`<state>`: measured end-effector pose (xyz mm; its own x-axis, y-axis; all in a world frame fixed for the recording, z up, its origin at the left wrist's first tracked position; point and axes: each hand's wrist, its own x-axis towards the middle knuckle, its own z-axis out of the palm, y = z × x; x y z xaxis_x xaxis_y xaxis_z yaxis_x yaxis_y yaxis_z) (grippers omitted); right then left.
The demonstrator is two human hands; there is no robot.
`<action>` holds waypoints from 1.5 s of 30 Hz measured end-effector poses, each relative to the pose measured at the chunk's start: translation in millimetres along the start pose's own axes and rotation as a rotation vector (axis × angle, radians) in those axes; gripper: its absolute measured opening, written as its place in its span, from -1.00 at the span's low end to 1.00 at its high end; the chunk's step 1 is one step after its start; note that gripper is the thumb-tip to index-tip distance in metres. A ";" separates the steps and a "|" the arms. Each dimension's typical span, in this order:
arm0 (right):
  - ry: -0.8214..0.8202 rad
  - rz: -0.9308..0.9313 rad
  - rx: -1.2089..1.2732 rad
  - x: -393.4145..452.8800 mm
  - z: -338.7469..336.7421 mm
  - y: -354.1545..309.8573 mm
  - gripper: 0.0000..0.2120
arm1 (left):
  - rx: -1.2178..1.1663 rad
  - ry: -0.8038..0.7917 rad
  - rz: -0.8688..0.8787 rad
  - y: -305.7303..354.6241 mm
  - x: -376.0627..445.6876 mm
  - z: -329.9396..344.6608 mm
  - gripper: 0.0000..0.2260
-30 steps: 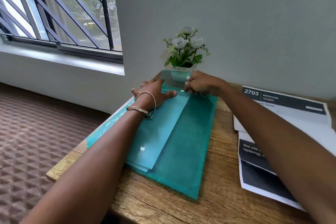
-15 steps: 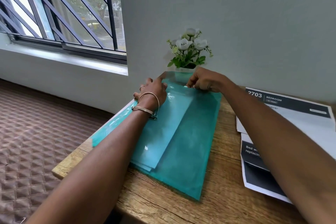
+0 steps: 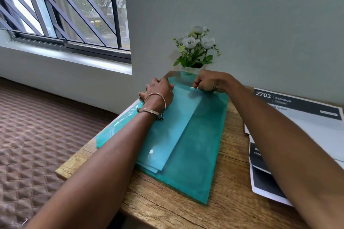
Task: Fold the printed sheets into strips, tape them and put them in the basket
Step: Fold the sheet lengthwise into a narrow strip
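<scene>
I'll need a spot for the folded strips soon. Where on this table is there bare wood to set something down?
Bare wood shows along the near edge of the table, in front of the teal folder, and in the narrow lane between folder and printed sheets. The far end is crowded: left hand, right hand and flowers sit close together there.

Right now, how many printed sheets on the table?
2 visible: one headed 2703 at the right edge, one nearer, partly under it and the right arm. More may be hidden.
</scene>
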<state>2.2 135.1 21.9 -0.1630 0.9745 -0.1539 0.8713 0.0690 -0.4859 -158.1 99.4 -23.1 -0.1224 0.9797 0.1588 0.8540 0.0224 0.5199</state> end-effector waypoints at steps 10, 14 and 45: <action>0.156 0.038 0.212 -4.0 -7.4 -3.3 -0.88 | 0.021 -0.008 0.009 -1.5 -0.6 1.6 -0.63; 0.268 0.038 0.326 -12.9 -27.8 -6.2 -0.83 | 0.021 -0.007 0.023 -3.7 1.4 4.4 -0.62; 1.250 -0.006 0.936 -218.9 -81.6 110.7 -0.78 | -0.559 0.538 0.515 87.2 -56.0 -49.6 -0.71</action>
<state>172.1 -53.2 72.1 0.7229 0.5595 0.4054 0.2070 0.3844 -0.8997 -101.9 36.7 55.0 -0.1332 0.6148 0.7774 0.5176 -0.6257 0.5835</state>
